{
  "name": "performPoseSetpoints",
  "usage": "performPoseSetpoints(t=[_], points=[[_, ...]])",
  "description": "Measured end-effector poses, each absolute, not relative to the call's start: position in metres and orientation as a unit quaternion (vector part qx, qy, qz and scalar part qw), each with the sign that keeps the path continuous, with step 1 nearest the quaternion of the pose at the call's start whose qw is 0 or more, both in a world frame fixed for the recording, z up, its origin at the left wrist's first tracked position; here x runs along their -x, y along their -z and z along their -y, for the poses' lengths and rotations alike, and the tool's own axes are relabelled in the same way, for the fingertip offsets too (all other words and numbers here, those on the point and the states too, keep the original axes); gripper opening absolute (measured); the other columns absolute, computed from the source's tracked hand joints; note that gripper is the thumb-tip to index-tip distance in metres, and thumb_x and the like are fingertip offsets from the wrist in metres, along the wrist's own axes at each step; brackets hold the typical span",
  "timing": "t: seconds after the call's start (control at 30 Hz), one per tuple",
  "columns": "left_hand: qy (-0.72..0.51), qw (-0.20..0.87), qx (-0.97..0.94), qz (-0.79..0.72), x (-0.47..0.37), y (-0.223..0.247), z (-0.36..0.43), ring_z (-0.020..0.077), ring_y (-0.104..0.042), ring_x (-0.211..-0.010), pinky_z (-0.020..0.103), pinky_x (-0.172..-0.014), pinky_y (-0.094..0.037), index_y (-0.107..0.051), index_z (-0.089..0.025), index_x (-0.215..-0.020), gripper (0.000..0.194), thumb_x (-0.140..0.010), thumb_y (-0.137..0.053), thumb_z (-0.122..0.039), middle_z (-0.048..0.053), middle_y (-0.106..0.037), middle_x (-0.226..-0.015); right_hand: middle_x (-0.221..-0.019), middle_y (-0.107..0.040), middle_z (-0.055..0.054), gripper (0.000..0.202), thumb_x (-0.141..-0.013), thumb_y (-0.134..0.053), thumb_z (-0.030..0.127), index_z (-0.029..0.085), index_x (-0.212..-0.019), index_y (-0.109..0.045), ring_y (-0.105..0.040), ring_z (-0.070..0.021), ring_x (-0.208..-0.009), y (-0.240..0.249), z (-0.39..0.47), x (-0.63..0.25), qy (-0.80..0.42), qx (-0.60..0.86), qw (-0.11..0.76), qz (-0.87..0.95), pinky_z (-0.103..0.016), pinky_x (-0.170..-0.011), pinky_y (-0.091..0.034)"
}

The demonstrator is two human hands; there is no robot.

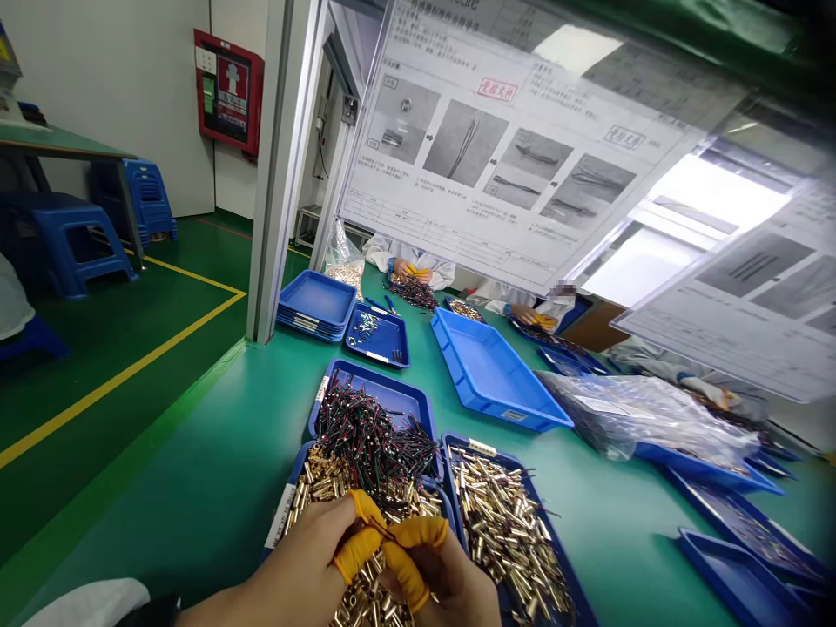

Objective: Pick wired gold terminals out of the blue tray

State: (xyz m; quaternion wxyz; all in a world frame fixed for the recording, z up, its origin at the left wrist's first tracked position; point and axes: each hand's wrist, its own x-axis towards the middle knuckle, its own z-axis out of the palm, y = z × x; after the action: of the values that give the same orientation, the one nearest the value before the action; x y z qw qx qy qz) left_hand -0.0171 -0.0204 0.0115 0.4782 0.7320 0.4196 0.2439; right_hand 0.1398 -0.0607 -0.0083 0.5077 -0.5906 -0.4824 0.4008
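Note:
My left hand point(333, 544) and my right hand point(437, 566) meet over a blue tray of brass tubes point(320, 479), with yellow covers on the fingertips. Both hands pinch a thin dark wire point(385, 529) between them; its ends are hidden by the fingers. Just beyond, a heap of black and red wires point(366, 431) fills another blue tray and spills onto the tubes. To the right is a blue tray point(482, 448) of brass tubes, some with wires sticking out.
Stacked blue trays point(317, 300), a small tray point(377, 335) of parts and an empty light-blue bin point(500, 370) stand farther back. A metal post point(280, 174) rises left. Hanging instruction sheets point(489, 157) are above. Other people's hands point(413, 272) work across the table. Plastic bags point(627, 414) lie right.

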Motion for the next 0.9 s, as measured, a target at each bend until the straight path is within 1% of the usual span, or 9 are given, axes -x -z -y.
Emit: performPoseSetpoints(t=[0.07, 0.1, 0.2, 0.3, 0.4, 0.5, 0.6, 0.77, 0.9], points=[[-0.251, 0.476, -0.731, -0.418, 0.017, -0.009, 0.020, 0.0193, -0.057, -0.080, 0.024, -0.068, -0.040, -0.056, -0.019, -0.080, 0.012, -0.084, -0.044, -0.018, 0.003, -0.062, -0.085, -0.068, -0.073, -0.002, 0.019, -0.061, -0.077, 0.022, 0.021, -0.075, -0.064, -0.069, -0.0188, -0.062, 0.011, 0.060, -0.143, -0.404, 0.585, 0.469, 0.524, -0.021, -0.056, -0.054], [-0.255, 0.473, -0.735, -0.415, 0.016, -0.008, 0.019, 0.0187, -0.056, -0.078, 0.024, -0.066, -0.040, -0.055, -0.019, -0.078, 0.012, -0.084, -0.045, -0.019, 0.002, -0.062, -0.083, -0.068, -0.073, -0.002, 0.018, -0.063, -0.075, 0.021, 0.021, -0.076, -0.063, -0.069, -0.0190, -0.061, 0.012, 0.059, -0.143, -0.402, 0.586, 0.454, 0.537, -0.022, -0.056, -0.054], [-0.257, 0.455, -0.746, -0.412, 0.017, -0.006, 0.018, 0.0179, -0.056, -0.075, 0.023, -0.064, -0.039, -0.053, -0.020, -0.075, 0.013, -0.084, -0.043, -0.020, 0.001, -0.061, -0.080, -0.058, -0.070, 0.000, 0.014, -0.066, -0.072, 0.020, 0.021, -0.072, -0.060, -0.067, -0.0167, -0.051, 0.013, 0.059, -0.143, -0.395, 0.601, 0.429, 0.547, -0.019, -0.048, -0.051], [-0.259, 0.449, -0.763, -0.388, 0.018, -0.006, 0.019, 0.0180, -0.056, -0.077, 0.023, -0.065, -0.039, -0.052, -0.020, -0.079, 0.014, -0.085, -0.039, -0.019, 0.002, -0.061, -0.084, -0.051, -0.067, 0.002, 0.015, -0.068, -0.070, 0.019, 0.021, -0.069, -0.056, -0.066, -0.0159, -0.045, 0.011, 0.060, -0.141, -0.406, 0.603, 0.416, 0.546, -0.018, -0.043, -0.050], [-0.252, 0.439, -0.773, -0.381, 0.018, -0.006, 0.021, 0.0175, -0.054, -0.076, 0.023, -0.064, -0.038, -0.050, -0.021, -0.079, 0.014, -0.084, -0.037, -0.018, 0.001, -0.060, -0.083, -0.045, -0.062, 0.005, 0.018, -0.068, -0.071, 0.025, 0.021, -0.066, -0.053, -0.066, -0.0155, -0.040, 0.009, 0.059, -0.135, -0.418, 0.602, 0.429, 0.528, -0.016, -0.037, -0.047], [-0.246, 0.439, -0.764, -0.404, 0.018, -0.009, 0.021, 0.0166, -0.052, -0.069, 0.022, -0.058, -0.035, -0.048, -0.021, -0.071, 0.012, -0.080, -0.041, -0.018, -0.001, -0.057, -0.073, -0.041, -0.057, 0.008, 0.024, -0.067, -0.072, 0.033, 0.020, -0.066, -0.051, -0.061, -0.0117, -0.031, 0.008, 0.058, -0.128, -0.457, 0.589, 0.443, 0.499, -0.014, -0.032, -0.043], [-0.258, 0.475, -0.734, -0.412, 0.017, -0.014, 0.020, 0.0148, -0.048, -0.063, 0.021, -0.054, -0.033, -0.043, -0.021, -0.064, 0.013, -0.075, -0.042, -0.015, -0.003, -0.051, -0.065, -0.042, -0.057, 0.008, 0.028, -0.068, -0.071, 0.041, 0.020, -0.068, -0.052, -0.057, -0.0103, -0.027, 0.006, 0.059, -0.124, -0.492, 0.560, 0.454, 0.489, -0.015, -0.030, -0.042], [-0.308, 0.520, -0.684, -0.409, 0.016, -0.015, 0.018, 0.0138, -0.042, -0.059, 0.022, -0.052, -0.032, -0.039, -0.021, -0.062, 0.014, -0.076, -0.040, -0.018, -0.004, -0.046, -0.061, -0.036, -0.059, 0.005, 0.034, -0.074, -0.061, 0.052, 0.020, -0.069, -0.054, -0.057, -0.0114, -0.032, -0.008, 0.061, -0.123, -0.539, 0.511, 0.464, 0.482, -0.018, -0.038, -0.045], [-0.327, 0.537, -0.666, -0.402, 0.017, -0.012, 0.015, 0.0144, -0.045, -0.061, 0.022, -0.055, -0.035, -0.041, -0.021, -0.067, 0.011, -0.077, -0.040, -0.018, -0.004, -0.047, -0.063, -0.052, -0.067, -0.001, 0.033, -0.069, -0.067, 0.050, 0.018, -0.069, -0.060, -0.063, -0.0136, -0.046, -0.008, 0.059, -0.125, -0.539, 0.477, 0.500, 0.482, -0.023, -0.052, -0.049]])
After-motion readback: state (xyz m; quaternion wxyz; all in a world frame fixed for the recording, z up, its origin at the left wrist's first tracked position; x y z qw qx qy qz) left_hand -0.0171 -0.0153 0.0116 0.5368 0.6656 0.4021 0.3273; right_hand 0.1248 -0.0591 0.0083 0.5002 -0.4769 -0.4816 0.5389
